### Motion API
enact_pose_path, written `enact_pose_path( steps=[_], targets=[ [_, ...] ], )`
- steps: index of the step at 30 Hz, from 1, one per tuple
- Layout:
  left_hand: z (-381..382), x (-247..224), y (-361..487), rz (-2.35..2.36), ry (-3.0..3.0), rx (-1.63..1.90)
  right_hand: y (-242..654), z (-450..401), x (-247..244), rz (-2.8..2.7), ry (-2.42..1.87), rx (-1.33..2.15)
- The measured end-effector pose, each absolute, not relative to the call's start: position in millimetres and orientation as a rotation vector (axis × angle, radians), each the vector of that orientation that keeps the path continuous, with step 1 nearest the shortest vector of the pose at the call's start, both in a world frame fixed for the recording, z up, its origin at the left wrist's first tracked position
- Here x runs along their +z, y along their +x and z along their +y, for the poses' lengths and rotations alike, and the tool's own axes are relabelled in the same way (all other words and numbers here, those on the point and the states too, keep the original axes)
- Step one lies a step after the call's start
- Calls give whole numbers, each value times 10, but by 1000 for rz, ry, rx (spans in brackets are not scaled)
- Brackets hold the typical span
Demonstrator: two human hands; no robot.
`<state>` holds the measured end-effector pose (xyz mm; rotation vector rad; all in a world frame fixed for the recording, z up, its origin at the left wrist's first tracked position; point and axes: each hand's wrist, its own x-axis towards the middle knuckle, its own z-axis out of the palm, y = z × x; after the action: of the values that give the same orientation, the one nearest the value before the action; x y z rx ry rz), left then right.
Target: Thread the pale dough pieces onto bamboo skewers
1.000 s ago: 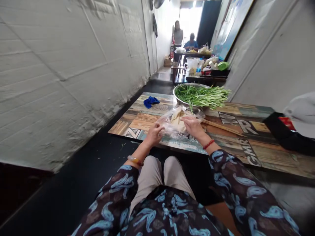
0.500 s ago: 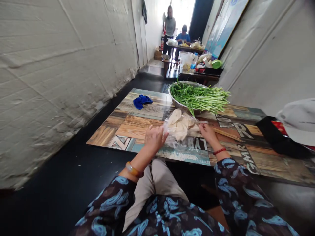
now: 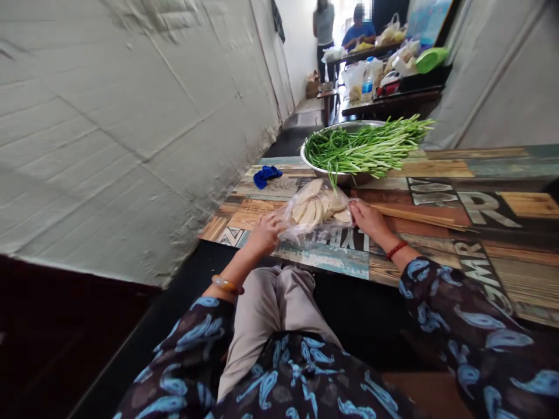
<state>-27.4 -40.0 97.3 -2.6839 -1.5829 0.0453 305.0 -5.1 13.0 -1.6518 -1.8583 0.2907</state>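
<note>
A clear plastic bag (image 3: 301, 231) lies on the wood-patterned table (image 3: 257, 206) in front of me, with pale flat slices (image 3: 321, 206) of a food I cannot identify in and on it. At its left edge, my left hand (image 3: 265, 233) has curled fingers closed on the plastic. My right hand (image 3: 367, 219) pinches the bag's right edge. Thin wooden skewers (image 3: 419, 218) lie just to the right of that hand. Behind the slices stands a metal bowl (image 3: 308, 158) heaped with long green stalks (image 3: 371, 145), which overhang its right rim.
A crumpled blue cloth (image 3: 266, 176) is on the table's far left part. The white wall (image 3: 174, 116) runs along the left side. Farther back, another table holds bags, a bottle (image 3: 367, 78) and a green container (image 3: 431, 59). Two people are in the background.
The view has shifted and tilted downward. My right hand has come to the bag's right edge, and the slices now lie more spread out. My left hand stays at the left edge.
</note>
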Motion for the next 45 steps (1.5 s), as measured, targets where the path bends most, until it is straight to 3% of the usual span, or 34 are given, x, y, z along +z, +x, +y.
enact_pose_path(
  steps=[6,12,20,25,33,39,45],
  targets=[
    [-301,1094,-77,-2153,-2502,73,3175,23,39,-1818,-1452,445],
    [-159,1050,272,-1775,-2408,-93,3163,-16,21,-1701,-1324,509],
    [565,1004,497,-2169,-2327,-857,3127,-155,216,-1847,-1387,468],
    [528,956,670,-1925,-2159,-1334,3108,-242,310,-1905,-1385,223],
    [427,928,665,-1583,-2637,-950,3071,-230,441,-1980,-1048,176],
    [742,906,619,-1711,-2671,-821,3129,-84,336,-1883,-1159,219],
    [843,825,550,-1763,-2631,-1052,3089,-89,299,-1866,-1208,196]
  ],
)
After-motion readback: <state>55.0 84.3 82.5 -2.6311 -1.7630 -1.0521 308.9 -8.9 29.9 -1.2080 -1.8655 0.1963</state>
